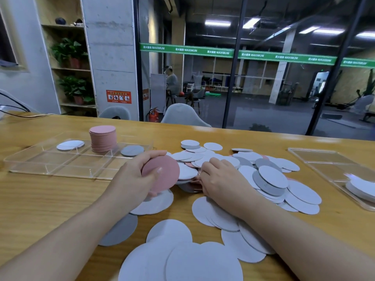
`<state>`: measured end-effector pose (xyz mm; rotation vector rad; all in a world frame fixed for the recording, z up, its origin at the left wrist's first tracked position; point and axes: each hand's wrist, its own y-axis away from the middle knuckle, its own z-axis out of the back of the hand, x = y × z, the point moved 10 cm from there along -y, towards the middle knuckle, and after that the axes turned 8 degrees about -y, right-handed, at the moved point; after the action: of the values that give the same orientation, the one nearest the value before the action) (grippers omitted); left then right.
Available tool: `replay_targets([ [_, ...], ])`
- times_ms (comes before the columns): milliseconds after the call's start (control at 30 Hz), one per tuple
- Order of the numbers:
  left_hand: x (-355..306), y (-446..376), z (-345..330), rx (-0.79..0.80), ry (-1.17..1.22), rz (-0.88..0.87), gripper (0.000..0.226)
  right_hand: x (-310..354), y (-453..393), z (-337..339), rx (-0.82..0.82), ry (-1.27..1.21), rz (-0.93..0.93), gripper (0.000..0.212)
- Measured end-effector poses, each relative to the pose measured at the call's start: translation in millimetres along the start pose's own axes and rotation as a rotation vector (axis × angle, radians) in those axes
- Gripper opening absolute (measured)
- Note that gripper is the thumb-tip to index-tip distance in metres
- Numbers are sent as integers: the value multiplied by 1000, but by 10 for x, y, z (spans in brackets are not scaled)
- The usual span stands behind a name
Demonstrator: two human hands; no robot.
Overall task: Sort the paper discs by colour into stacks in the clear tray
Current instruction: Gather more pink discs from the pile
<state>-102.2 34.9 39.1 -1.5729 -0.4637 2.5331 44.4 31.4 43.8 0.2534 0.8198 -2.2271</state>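
My left hand grips a small bunch of pink discs, thumb across the top one, just right of the clear tray. In the tray's back row stand a tall pink stack, a white disc and a grey disc. A loose pile of white, grey and pink discs covers the table's middle. My right hand rests on that pile with fingers curled down into it at its left edge, where pink edges show; what they hold is hidden.
A second clear tray lies at the right with white discs in its near end. Large white discs and a grey disc lie near the front edge. Chairs stand behind the table.
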Motion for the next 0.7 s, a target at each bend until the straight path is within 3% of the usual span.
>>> replay_targets([
  [167, -22, -10, 131, -94, 25, -28, 42, -120, 5, 133, -95, -13, -32, 20],
  [300, -83, 0, 151, -108, 14, -69, 46, -126, 56, 410, -289, -106, -23, 7],
  [367, -66, 2, 110, -73, 15, -54, 47, -191, 59, 449, -327, -304, -112, 26],
  [433, -50, 0, 66, -37, 31, -43, 47, -249, 53, 426, -320, -469, -199, 31],
  [567, -70, 7, -4, 14, 46, -43, 44, -281, 23, 243, -124, -715, -367, 26],
  [700, -82, 4, -39, 39, 29, -45, 34, -295, 78, 178, -98, -704, -464, 21],
])
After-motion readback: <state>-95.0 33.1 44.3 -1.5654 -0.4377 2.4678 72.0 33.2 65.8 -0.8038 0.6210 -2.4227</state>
